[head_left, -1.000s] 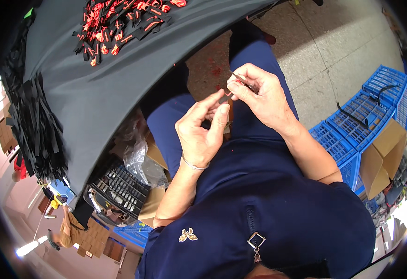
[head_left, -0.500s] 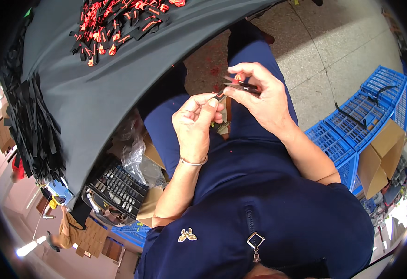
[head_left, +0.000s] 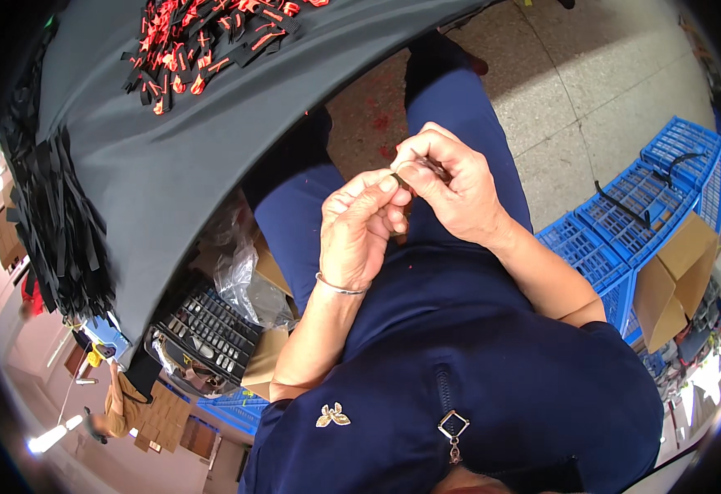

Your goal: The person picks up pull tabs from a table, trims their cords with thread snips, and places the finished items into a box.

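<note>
Pinching a small dark strip (head_left: 400, 179) between them, the two hands meet above the person's lap, fingertips pressed close together. The left hand (head_left: 360, 226) curls its thumb and forefinger onto one end of the strip; a single thin silver bangle (head_left: 337, 287) circles that wrist. The right hand (head_left: 451, 185) closes thumb and forefinger on the other end, its remaining fingers folded over the top. The strip itself is mostly hidden by the fingers, so its full shape cannot be told.

Beyond the hands lies the table (head_left: 171, 165), draped in dark grey cloth. On its far part sits one loose heap of red-and-black pieces (head_left: 204, 37), too many and too tangled to count. Along the table's left edge hangs one thick bunch of black strips (head_left: 51, 239).

Under the table edge, just left of the person's knee, stands one black tray (head_left: 204, 333) with rows of small pale parts, crumpled clear plastic (head_left: 241, 272) beside it. At the person's right are three blue plastic crates (head_left: 624, 214) in view, and one open brown cardboard box (head_left: 673, 280) touching them. One small gold brooch (head_left: 333, 416) is pinned to the navy top (head_left: 476, 379), with one zipper pull (head_left: 452, 428) near it.
</note>
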Motion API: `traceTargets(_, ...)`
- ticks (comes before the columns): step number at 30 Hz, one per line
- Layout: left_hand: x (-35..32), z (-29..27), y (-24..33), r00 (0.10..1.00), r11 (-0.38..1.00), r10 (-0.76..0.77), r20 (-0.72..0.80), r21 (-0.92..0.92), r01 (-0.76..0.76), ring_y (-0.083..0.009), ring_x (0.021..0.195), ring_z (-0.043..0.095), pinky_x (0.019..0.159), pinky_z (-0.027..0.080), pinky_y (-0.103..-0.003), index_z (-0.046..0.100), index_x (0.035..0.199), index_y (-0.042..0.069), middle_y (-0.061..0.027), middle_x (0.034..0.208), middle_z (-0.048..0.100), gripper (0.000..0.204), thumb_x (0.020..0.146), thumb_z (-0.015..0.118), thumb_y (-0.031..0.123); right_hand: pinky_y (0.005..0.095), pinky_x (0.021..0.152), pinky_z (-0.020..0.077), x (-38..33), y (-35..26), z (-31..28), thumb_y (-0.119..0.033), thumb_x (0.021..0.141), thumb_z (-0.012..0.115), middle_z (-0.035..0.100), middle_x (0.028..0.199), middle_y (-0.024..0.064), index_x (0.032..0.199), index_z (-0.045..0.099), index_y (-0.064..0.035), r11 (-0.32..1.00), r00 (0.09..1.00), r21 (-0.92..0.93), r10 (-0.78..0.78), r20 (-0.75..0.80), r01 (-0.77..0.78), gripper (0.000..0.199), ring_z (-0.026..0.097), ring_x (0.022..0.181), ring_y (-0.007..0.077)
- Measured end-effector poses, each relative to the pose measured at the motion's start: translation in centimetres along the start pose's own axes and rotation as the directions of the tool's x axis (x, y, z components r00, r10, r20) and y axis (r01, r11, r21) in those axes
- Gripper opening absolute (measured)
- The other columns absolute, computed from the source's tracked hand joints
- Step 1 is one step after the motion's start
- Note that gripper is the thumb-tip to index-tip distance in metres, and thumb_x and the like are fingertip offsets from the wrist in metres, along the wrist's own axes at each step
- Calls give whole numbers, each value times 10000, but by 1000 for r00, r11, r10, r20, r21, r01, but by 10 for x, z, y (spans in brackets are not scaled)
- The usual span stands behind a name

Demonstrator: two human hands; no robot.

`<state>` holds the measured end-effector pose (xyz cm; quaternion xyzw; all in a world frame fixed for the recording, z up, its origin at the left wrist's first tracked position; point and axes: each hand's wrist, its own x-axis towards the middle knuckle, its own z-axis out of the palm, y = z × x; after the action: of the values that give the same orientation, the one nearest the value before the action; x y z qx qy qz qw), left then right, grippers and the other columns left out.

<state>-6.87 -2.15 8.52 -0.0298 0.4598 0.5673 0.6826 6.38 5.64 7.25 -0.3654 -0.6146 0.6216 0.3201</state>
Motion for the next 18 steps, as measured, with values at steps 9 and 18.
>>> traceTargets(9,4,-6,4,997,991,43,-64,-120,-51,-102,582,565,559,487,-229,619,985,-14,-66,778,643,168,862,607,100,233,564,417,-7,-1,-16,-75,795,691,548,781,30,869,598,-29,984,981,-133,100,-165,-122,127,506,639,89)
traceTargets(18,1,3,0,982,980,182,-55,94,-176,-80,597,543,572,481,-211,621,995,-25,-61,798,636,185,881,598,118,279,563,466,-8,-7,-14,-104,710,761,619,749,75,914,622,-16,843,976,-519,-207,-69,142,262,576,649,178)
